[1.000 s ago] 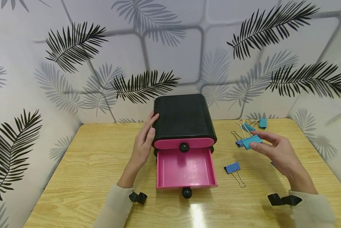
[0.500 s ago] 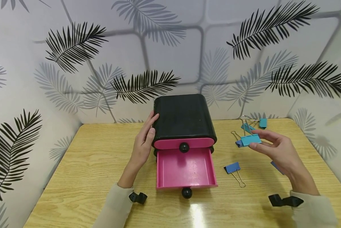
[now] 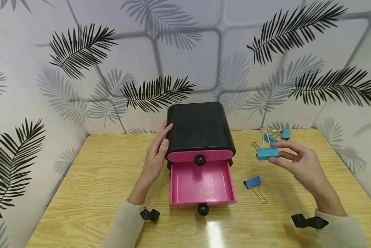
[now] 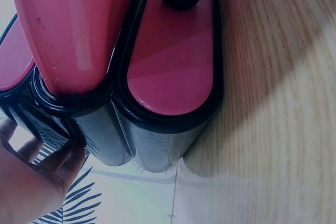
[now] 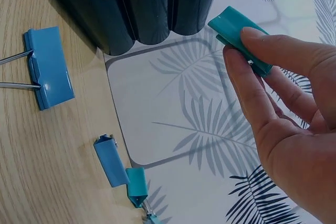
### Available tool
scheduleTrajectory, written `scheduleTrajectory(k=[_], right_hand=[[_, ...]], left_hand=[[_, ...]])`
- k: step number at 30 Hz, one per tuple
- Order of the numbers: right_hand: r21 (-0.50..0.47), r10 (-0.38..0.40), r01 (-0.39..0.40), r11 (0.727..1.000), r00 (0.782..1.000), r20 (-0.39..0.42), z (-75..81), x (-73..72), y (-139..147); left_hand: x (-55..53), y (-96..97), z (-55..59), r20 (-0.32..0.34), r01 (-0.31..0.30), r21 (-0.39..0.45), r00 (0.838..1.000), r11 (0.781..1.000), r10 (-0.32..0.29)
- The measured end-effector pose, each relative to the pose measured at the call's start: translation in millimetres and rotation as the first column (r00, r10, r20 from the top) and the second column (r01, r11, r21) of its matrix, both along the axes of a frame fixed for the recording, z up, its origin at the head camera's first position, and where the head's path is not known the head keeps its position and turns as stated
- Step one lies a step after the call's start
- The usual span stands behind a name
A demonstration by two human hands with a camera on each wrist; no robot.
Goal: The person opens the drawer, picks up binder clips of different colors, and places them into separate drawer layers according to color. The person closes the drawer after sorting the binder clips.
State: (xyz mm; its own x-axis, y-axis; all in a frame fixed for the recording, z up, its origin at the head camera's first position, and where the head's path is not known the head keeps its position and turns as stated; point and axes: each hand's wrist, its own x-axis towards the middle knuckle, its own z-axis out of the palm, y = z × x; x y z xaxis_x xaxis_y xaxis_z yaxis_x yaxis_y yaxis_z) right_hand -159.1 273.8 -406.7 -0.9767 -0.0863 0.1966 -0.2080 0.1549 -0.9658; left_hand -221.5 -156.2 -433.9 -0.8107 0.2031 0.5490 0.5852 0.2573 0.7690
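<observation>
While our right hand (image 3: 304, 167) is pinching a teal binder clip (image 3: 266, 154) between thumb and fingertips, we are watching one relation above all: the pulled-out pink drawer (image 3: 201, 187) is sitting to the left of that clip and nearer to our body, its hollow facing up. The clip's long body is running crosswise, nearly level, its free end pointing left out of the grip, towards the cabinet (image 3: 199, 127), while its wire handles (image 3: 263, 138) are standing up and away from us. We are holding only its right end, so most of its teal face is showing. In the right wrist view it is appearing against the patterned wall (image 5: 142, 93), and we are judging it to be lifted off the table (image 3: 95, 179). Between drawer and right hand, a blue clip (image 3: 253, 182) is lying on the wood, just beside the drawer, so we are reckoning the straight line across as passing near it. Our left hand (image 3: 156, 155) is resting on the cabinet's left side, fingers extended and pinching nothing; it is touching the far flank, leaving our right hand as the one nearer the clip.
</observation>
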Motion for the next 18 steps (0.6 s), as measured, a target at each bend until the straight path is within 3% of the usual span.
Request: scheduleTrajectory(k=[5,10,18], right_hand=[[0.106,-0.038,0.044,0.993,0.998,-0.056,2.1,1.8,-4],[0.230,-0.082,0.109,0.967,0.989,-0.120,4.7,3.8,-8],[0.245,-0.075,0.123,0.962,0.977,-0.199,6.2,6.1,-12]], left_hand=[[-0.8,-0.4,-0.2,-0.011,0.006,0.005,1.000,1.000,-0.006],[1.4,0.6,3.6,-0.005,-0.003,0.005,1.000,1.000,0.003],[22.9,8.1,35.3,0.019,0.001,0.001,1.000,1.000,-0.001]])
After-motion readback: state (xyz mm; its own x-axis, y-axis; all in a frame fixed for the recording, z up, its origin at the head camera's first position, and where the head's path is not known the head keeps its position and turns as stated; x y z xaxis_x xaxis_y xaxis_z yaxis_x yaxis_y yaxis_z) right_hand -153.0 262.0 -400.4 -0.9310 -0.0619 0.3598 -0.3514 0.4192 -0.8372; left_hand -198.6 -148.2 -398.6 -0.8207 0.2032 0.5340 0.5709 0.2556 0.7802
